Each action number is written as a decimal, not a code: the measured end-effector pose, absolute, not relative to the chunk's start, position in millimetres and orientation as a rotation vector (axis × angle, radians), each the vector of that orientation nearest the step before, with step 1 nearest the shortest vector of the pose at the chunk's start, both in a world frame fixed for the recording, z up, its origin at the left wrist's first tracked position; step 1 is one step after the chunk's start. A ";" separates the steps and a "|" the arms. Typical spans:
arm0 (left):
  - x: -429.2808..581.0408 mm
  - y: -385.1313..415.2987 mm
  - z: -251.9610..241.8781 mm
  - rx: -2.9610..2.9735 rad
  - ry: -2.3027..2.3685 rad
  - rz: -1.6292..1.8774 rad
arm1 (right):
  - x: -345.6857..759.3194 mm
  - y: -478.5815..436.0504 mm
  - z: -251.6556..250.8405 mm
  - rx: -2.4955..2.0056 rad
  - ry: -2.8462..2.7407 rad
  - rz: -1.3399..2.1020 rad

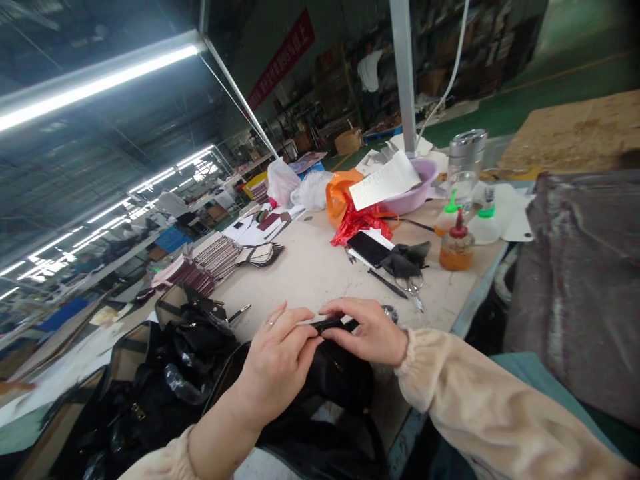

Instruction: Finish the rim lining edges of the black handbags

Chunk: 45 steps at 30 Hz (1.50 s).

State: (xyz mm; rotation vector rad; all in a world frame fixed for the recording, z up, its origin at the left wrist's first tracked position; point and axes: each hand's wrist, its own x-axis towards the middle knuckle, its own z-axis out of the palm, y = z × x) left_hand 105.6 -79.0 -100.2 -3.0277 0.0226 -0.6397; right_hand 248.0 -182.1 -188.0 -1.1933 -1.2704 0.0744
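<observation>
My left hand and my right hand meet over the near edge of the table. Between them they pinch a narrow black strap, fingers closed from both sides. Beneath my hands lies a black bag, its lower part running off toward my lap. More black bags with gold-coloured fittings and clear plastic wrap are heaped at the left. How the strap joins the bag is hidden by my fingers.
Beyond my hands are scissors, a phone and a red-capped glue bottle. A purple basin stands behind an orange bag. Stacked panels lie left. A metal post rises at the back.
</observation>
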 end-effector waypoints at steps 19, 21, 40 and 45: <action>107.5 -77.5 -105.7 -3.187 0.025 -0.684 | 235.0 -183.1 -178.4 -1.354 -1.301 0.025; 108.1 -77.8 -105.0 -3.228 -0.002 -0.681 | 238.3 -185.0 -179.6 -1.283 -1.315 0.044; 131.0 -84.1 -92.5 -3.646 -0.614 -0.264 | 242.5 -192.0 -191.3 -1.280 -1.454 0.021; 129.5 -84.1 -90.1 -3.687 -0.653 -0.241 | 243.2 -192.5 -192.1 -1.282 -1.455 0.027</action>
